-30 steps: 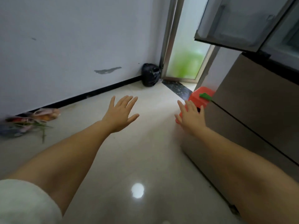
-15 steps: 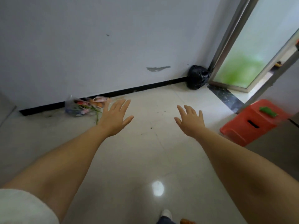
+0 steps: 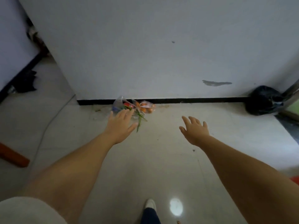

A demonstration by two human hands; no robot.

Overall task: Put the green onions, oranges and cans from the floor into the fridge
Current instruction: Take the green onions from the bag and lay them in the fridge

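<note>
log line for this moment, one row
stage: reaching | left hand: open, empty | right hand: open, empty | green onions, oranges: on floor by wall

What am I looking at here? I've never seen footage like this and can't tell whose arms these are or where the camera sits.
The camera is worn on a person's head and looks down and forward, so the two bare arms are that person's own. The left hand and right hand are both open and hold nothing. On the floor, against the wall, lie clear bags: oranges, green onions and what look like cans. A black bag sits in the corner. The fridge is not in view.
</note>
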